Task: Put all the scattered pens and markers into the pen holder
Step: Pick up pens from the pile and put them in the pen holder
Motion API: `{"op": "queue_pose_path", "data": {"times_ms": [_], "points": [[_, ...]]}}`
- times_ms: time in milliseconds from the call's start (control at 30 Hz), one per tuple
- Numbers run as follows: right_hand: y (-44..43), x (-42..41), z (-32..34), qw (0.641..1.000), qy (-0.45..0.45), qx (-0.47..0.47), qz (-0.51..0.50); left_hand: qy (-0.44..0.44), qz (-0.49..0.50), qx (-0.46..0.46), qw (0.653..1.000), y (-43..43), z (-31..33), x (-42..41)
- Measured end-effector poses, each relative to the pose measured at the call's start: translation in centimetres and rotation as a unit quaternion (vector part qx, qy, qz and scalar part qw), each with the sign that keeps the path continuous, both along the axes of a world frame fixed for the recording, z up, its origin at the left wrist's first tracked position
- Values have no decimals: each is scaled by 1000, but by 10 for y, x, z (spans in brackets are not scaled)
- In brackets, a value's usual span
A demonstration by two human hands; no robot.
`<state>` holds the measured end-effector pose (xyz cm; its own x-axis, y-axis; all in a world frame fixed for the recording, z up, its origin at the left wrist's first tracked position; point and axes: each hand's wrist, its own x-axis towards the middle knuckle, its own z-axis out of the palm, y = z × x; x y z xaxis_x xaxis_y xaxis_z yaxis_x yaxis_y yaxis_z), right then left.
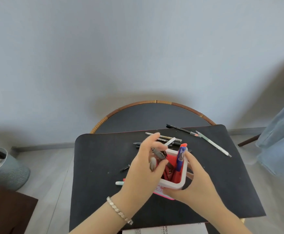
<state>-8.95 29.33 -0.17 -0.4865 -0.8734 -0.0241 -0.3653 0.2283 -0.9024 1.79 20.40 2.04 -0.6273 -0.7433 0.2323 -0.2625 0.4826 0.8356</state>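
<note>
Head view: my left forearm comes up from the lower edge, a beaded bracelet [119, 210] at the wrist, and my left hand [144, 171] is raised over the open mouth of the pen holder [171, 184]. Its fingers are curled loosely around a small bundle of dark pens [159, 155], one of them white-barrelled and angled up and away; the bundle's lower ends sit inside the holder's opening. My right forearm enters from the lower right, and my right hand [195, 181] is clasped on the holder's right and near sides, thumb along the right wall, fingers wrapped under the near corner.

The holder is a squarish plastic cup with rounded corners, a thick white rim and a red interior. It stands upright on a matte black mat [95, 166] that covers the tabletop. A blue pen with a red cap [181, 157] stands in its far right corner, leaning on the rim.

On the mat beyond the holder lie several slim pens [170, 138], close together. Further right, a black pen [180, 129] and a long white pen [213, 144] lie apart. Left of my left hand lie a short black pen [124, 168] and a pale green capped marker [119, 183], partly hidden by the hand.
</note>
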Motion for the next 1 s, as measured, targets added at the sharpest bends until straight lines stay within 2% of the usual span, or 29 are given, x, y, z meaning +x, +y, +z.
{"op": "queue_pose_path", "data": {"times_ms": [100, 133, 233, 267, 367, 533, 567, 633, 700, 733, 800, 867, 1000], "points": [[2, -4, -3, 1000, 8, 8, 5, -41, -29, -174, 983, -6, -11, 0], [2, -5, -2, 1000, 13, 19, 16, -56, -44, -163, 984, -7, -10, -1], [5, -16, -3, 999, 5, 11, 39, -80, -126, 53, 987, -16, -9, 2], [5, -21, -5, 999, 6, 14, 35, -95, -138, 86, 982, -19, -11, 3], [1, -33, -10, 998, 39, 39, 36, -131, -173, 148, 965, -28, -23, 1], [-9, -74, -14, 972, 3, 143, 184, -75, -116, 165, 977, -30, -38, -3], [-12, -91, -20, 974, 36, 151, 163, -63, -102, 170, 978, -30, -39, -3], [-19, -130, -40, 976, 144, 163, 20, -34, -65, 178, 981, -32, -39, -2], [-25, -163, -58, 942, 231, 202, -134, -12, -31, 167, 985, -34, -35, -2], [-28, -173, -65, 926, 239, 231, -177, -7, -19, 159, 987, -36, -34, -2], [-32, -184, -79, 897, 269, 301, -180, -9, -3, 157, 988, -38, -32, -3], [-38, -189, -86, 884, 312, 307, -164, -22, 10, 156, 987, -41, -30, -2], [-72, -191, -78, 932, 262, 191, -162, -43, 25, 155, 987, -48, -28, 1]]}}
